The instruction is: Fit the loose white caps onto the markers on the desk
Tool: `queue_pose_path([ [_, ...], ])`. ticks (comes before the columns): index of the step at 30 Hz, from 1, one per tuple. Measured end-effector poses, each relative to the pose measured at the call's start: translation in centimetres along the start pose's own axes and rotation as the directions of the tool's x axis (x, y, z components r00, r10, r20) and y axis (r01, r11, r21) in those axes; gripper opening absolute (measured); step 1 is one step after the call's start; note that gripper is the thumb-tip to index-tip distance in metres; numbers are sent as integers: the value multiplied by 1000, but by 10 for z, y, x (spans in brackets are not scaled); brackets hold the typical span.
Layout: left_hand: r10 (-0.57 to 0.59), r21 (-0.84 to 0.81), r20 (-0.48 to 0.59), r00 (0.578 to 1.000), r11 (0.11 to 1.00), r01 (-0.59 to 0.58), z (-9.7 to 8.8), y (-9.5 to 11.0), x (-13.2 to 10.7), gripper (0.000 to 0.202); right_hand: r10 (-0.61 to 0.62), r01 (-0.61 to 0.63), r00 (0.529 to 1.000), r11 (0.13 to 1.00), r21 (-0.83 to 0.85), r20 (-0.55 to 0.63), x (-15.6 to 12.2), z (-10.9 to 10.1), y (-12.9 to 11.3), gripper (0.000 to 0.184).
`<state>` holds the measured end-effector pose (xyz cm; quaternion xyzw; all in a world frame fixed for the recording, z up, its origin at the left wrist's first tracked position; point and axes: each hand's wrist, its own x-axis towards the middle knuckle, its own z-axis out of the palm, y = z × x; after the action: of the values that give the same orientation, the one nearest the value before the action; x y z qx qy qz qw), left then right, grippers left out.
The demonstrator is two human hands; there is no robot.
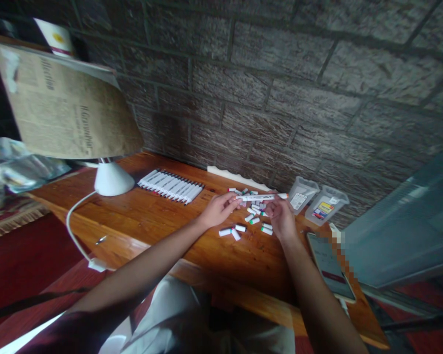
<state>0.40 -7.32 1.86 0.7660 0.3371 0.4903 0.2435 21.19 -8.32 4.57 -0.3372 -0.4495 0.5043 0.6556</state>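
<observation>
Both of my hands meet over a wooden desk (pixel 133 219), holding a white marker (pixel 260 197) crosswise between them. My left hand (pixel 219 209) pinches its left end. My right hand (pixel 280 219) grips it near the orange-tipped right end. Just below and beyond the marker, several short white marker pieces with coloured ends (pixel 253 214) lie scattered, some partly hidden by my right hand. A neat row of several white markers (pixel 171 186) lies farther left on the desk.
A white desk lamp (pixel 114 179) with a newspaper-covered shade (pixel 62 105) stands at the left, its cable trailing over the desk edge. Two translucent plastic tubs (pixel 300 194) (pixel 327 205) stand against the brick wall (pixel 280 73). A phone (pixel 330 265) lies at the right.
</observation>
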Motion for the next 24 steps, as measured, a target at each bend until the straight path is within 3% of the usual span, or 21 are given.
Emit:
queue_pose_path([
  [3, -4, -13, -19, 1000, 1000, 4, 0, 0, -1, 33, 16, -16, 1000, 1000, 26, 0, -1, 2, -2, 25],
  [7, -18, -28, -42, 999, 999, 17, 1, -2, -1, 31, -13, 13, 1000, 998, -56, 1, 0, -1, -1, 24],
  [10, -29, -71, -68, 997, 997, 24, 1, -4, 0, 31, 27, -12, 996, 987, -158, 91, -1, -10, 1, 21],
  [12, -47, -145, -96, 994, 989, 33, 0, -5, 3, 32, 146, -83, 964, 959, -269, 224, -2, -16, 1, 22],
  [14, -66, -242, -107, 992, 970, 38, 0, -5, 6, 35, 274, -129, 903, 907, -400, 331, -6, -16, 0, 28],
  [17, -84, -392, -49, 995, 918, 58, 0, -3, 10, 40, 381, -121, 838, 828, -548, 390, -13, -7, -5, 37],
  [21, -110, -469, 38, 993, 875, 115, -1, 4, 11, 45, 405, -80, 795, 808, -583, 451, -21, 8, -9, 38],
  [24, -126, -479, 34, 991, 868, 127, -1, 5, 11, 50, 388, -74, 798, 823, -563, 462, -25, 12, -6, 38],
])
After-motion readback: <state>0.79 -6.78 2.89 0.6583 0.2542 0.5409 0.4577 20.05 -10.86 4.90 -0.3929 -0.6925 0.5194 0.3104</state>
